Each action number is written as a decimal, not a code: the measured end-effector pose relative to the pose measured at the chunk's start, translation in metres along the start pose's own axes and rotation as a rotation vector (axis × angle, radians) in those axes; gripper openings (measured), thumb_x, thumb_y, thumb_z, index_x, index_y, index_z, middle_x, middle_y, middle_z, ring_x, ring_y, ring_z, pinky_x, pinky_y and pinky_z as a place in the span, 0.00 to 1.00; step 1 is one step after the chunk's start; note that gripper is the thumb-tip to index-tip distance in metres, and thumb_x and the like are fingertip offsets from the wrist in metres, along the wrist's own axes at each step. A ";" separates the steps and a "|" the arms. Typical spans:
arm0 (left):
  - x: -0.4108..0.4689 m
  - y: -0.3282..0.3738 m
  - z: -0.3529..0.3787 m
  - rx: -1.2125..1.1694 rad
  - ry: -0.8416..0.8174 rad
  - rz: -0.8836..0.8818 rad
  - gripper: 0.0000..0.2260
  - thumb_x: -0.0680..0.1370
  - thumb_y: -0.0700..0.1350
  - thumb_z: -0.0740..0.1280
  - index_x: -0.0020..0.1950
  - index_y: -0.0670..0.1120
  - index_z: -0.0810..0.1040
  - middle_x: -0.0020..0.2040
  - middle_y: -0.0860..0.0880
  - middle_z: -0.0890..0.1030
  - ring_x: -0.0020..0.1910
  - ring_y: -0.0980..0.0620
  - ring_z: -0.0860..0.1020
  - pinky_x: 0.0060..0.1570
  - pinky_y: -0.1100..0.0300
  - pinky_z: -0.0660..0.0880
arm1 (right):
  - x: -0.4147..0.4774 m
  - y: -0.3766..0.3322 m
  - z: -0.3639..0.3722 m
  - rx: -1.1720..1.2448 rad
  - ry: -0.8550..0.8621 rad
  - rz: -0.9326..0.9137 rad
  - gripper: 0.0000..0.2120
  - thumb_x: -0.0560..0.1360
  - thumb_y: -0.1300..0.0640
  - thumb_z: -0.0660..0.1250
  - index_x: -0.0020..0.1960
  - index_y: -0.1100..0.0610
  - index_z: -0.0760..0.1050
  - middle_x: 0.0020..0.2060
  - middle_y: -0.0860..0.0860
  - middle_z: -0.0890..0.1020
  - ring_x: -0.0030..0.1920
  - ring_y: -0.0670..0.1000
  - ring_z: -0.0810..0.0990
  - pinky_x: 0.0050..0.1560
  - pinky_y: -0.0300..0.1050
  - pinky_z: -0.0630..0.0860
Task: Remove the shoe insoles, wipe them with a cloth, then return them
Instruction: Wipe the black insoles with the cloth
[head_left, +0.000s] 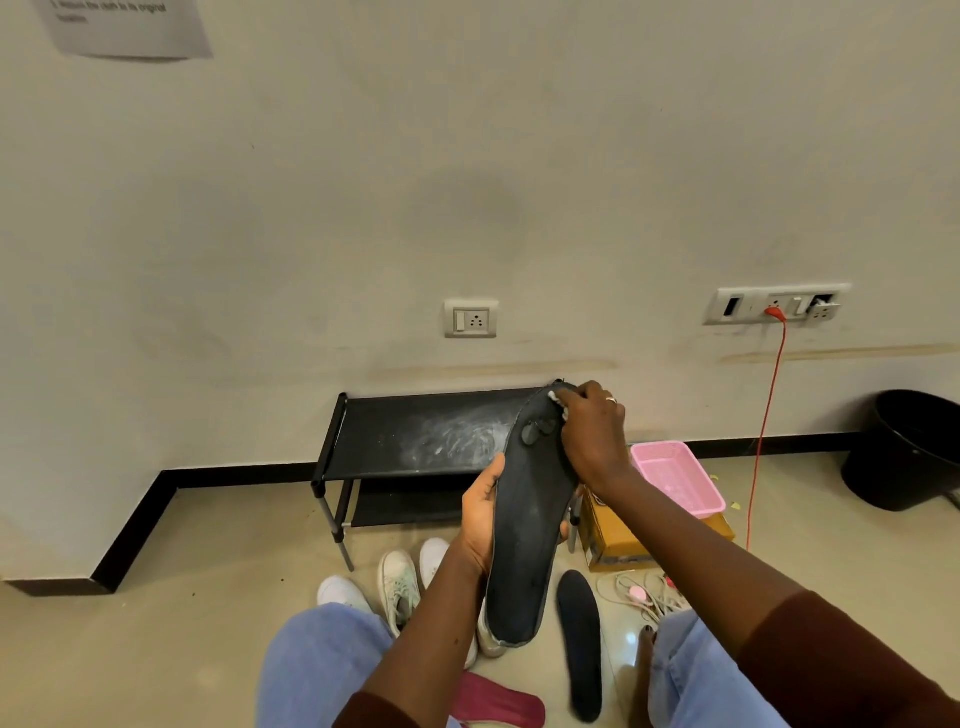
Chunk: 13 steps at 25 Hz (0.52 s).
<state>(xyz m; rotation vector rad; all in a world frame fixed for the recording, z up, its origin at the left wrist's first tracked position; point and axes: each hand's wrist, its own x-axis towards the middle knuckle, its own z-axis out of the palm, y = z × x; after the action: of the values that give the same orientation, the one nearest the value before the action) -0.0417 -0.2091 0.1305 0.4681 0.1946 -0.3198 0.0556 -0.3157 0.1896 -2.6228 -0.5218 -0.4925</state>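
I have the left hand (480, 519) wrapped round the middle of the dark insole (524, 545), thumb on its near face and fingers curled behind, holding it upright in front of the black rack (415, 436). My right hand (592, 436) sits at the insole's top end, fingers curled on a small white cloth (555, 399) pressed against it. A second dark insole (582, 639) lies on the floor beside the white shoes (400, 582).

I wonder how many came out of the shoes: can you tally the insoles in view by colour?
Black: 2, the held insole and the floor insole
Dark red: 1, the red insole on the floor
Total: 3
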 end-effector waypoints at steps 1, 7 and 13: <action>0.002 0.000 -0.001 -0.003 -0.011 0.008 0.37 0.60 0.52 0.80 0.64 0.39 0.74 0.56 0.37 0.78 0.48 0.39 0.79 0.44 0.47 0.78 | 0.000 0.000 0.002 0.004 -0.007 0.001 0.16 0.78 0.64 0.57 0.64 0.58 0.72 0.58 0.59 0.74 0.58 0.60 0.71 0.60 0.51 0.66; 0.001 0.002 0.010 -0.014 0.032 0.148 0.25 0.62 0.55 0.77 0.52 0.39 0.83 0.49 0.38 0.82 0.46 0.41 0.83 0.43 0.49 0.81 | -0.033 -0.016 0.012 0.121 0.005 -0.300 0.14 0.66 0.71 0.69 0.51 0.62 0.80 0.41 0.60 0.79 0.39 0.61 0.79 0.39 0.51 0.78; 0.007 0.015 0.001 0.066 0.152 0.148 0.41 0.75 0.70 0.48 0.54 0.36 0.82 0.54 0.36 0.81 0.51 0.41 0.81 0.53 0.51 0.79 | -0.087 -0.030 0.013 0.250 0.111 -0.574 0.10 0.73 0.60 0.62 0.47 0.60 0.82 0.41 0.57 0.81 0.43 0.50 0.74 0.41 0.44 0.76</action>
<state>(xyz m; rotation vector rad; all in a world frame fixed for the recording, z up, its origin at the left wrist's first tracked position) -0.0297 -0.1989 0.1359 0.5694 0.2961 -0.1461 -0.0296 -0.3092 0.1524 -2.1709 -1.2219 -0.6871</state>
